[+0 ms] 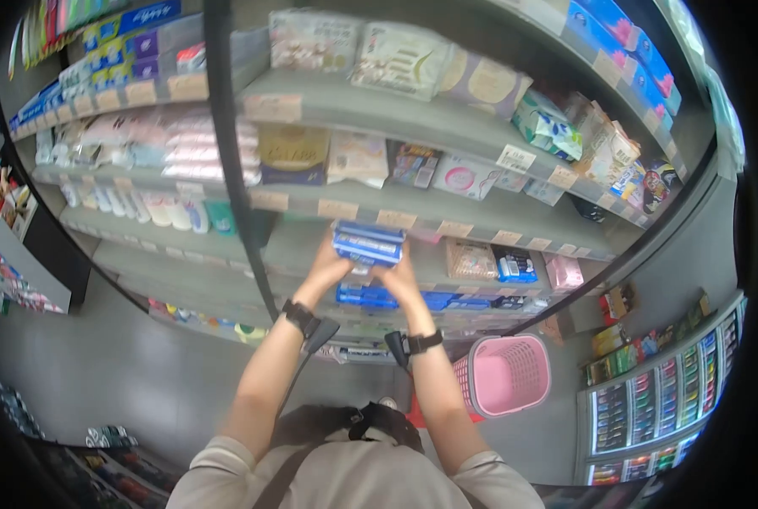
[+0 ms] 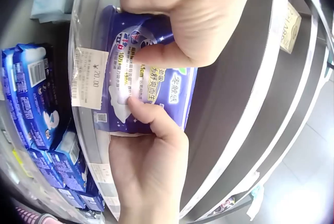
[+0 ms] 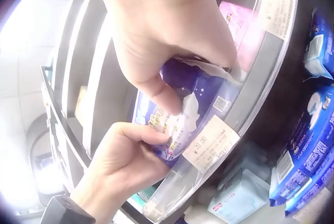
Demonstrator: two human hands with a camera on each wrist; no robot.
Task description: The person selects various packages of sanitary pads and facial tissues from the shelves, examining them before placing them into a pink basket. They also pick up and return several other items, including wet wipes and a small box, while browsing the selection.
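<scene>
One blue-purple pack (image 1: 368,244) sits at the middle of the head frame, in front of the shelves (image 1: 396,117), with two hands clamped on it. Whether a second pack lies behind it cannot be told. The left hand (image 1: 335,261) grips its left end and the right hand (image 1: 398,271) its right end, both thumbs laid over the printed face and pointing toward each other. The two bare forearms rise from the bottom of the frame and slant inward, each with one black strap at the wrist: the left strap (image 1: 298,317) and the right strap (image 1: 424,342).

In the left wrist view, one price label (image 2: 88,78) reading ¥20.00 stands left of the pack, and at least four blue packs (image 2: 39,93) fill the lower left. Right of centre in the head frame are one clear-fronted pack (image 1: 470,260), one dark blue pack (image 1: 515,265) and one pink packet (image 1: 564,273). Below them stands one pink basket (image 1: 510,365).
</scene>
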